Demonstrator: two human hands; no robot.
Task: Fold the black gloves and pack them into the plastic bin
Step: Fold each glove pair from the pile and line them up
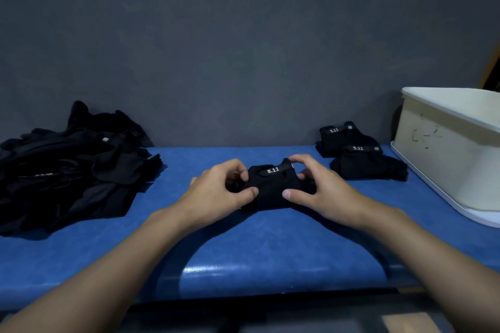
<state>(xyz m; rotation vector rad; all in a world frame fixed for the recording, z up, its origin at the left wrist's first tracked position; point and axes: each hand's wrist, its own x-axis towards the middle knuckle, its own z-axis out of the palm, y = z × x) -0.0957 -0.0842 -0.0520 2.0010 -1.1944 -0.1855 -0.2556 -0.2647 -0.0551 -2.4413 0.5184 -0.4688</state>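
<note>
1. At the far left of the blue table (243, 251), a loose pile (73, 167) of unfolded black gloves sprawls against the grey wall (243, 35). A small grey tag (105, 139) shows on top, too small to read.
2. Just right of the pile, over bare table, the left hand (219, 189) pinches the left edge of a folded glove (270, 192), with the thumb on the near side and the fingers curled over the far side.
3. The glove lies on the table at the centre, between both hands and well apart from the pile. Its strap (272, 170) runs across the top from left to right, rising slightly to the right. White writing on it reads "5.11", upright to the person.
4. The right hand (322, 186) grips the glove's right side, with the thumb on the near face and the fingers arched over the far corner.
5. Further right sit two folded bundles, touching. The far bundle (343, 140) and the near bundle (370, 167) each show "5.11" on a strap lying left to right.
6. At the right edge, the cream bin (446, 154) stands on a white tray (460, 211), near the bundles. Dark scribbles mark its side, and its inside is hidden.
</note>
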